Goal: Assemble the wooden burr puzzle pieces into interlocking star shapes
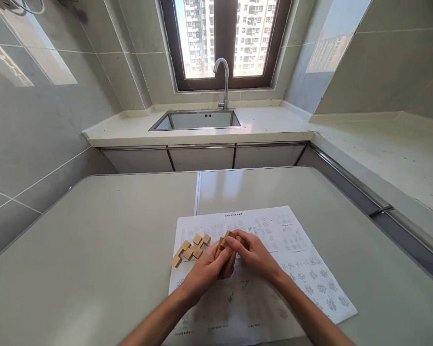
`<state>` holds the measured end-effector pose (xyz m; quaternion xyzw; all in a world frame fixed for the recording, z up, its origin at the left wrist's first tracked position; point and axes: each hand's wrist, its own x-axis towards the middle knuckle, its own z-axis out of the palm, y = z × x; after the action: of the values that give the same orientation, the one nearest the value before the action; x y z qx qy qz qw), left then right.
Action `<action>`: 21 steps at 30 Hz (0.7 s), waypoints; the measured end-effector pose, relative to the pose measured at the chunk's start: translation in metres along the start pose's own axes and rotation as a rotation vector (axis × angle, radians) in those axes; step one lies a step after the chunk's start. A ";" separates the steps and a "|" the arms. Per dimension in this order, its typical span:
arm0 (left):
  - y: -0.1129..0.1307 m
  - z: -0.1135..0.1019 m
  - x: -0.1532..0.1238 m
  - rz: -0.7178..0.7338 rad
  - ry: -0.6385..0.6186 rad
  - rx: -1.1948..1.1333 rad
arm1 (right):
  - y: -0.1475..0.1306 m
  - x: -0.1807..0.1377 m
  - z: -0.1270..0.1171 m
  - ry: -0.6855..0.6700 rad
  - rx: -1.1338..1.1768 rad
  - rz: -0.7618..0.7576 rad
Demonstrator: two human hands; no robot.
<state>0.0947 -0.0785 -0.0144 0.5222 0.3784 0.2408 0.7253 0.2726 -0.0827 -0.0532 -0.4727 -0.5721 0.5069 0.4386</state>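
Hands meet over the middle of a printed sheet point(292, 259) that lies on a grey table point(94, 250). Between them is a wooden puzzle point(228, 240), a small cluster of notched sticks. The left hand point(205, 269) is wrapped around its lower part, fingers closed on the wood, with one stick pointing down toward the near edge under the palm. The right hand point(252, 254) comes in from the right, and its fingertips are pinched on the top of the cluster at the far side. Both hands are therefore clamped on the same piece, which is lifted a little above the sheet or just resting on it; the picture does not settle which.

Just to the left of the hands, on the sheet's left edge, lie loose sticks point(189, 249), several of them, touching one another in a slanting row. They are not joined to the cluster in the hands.

Judging from this, the work on the puzzle is partway: some sticks are together in the grip, a good share lie apart on the paper. Whether the cluster is being built up or taken down cannot be told.

Beyond the table, at the far wall, are a sink point(198, 120) with a faucet point(223, 81) under a window point(225, 38).
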 end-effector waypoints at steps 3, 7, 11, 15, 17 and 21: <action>-0.005 0.000 0.003 -0.054 0.037 -0.041 | 0.002 0.003 -0.007 -0.068 0.094 0.057; -0.015 -0.003 0.007 -0.082 -0.010 -0.122 | 0.013 0.005 -0.015 -0.024 0.350 0.146; -0.023 -0.011 0.010 -0.126 0.080 -0.234 | 0.020 0.005 -0.020 0.134 0.456 0.142; -0.024 -0.018 0.009 -0.170 -0.005 -0.362 | 0.019 0.003 -0.021 0.146 0.519 0.132; -0.022 -0.018 0.007 -0.157 -0.044 -0.351 | 0.018 0.003 -0.021 0.114 0.529 0.130; -0.020 -0.012 0.006 -0.054 -0.060 -0.205 | 0.019 0.002 -0.019 0.057 0.584 0.140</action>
<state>0.0879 -0.0741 -0.0374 0.4419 0.3439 0.2431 0.7921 0.2925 -0.0771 -0.0697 -0.3787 -0.3555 0.6656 0.5358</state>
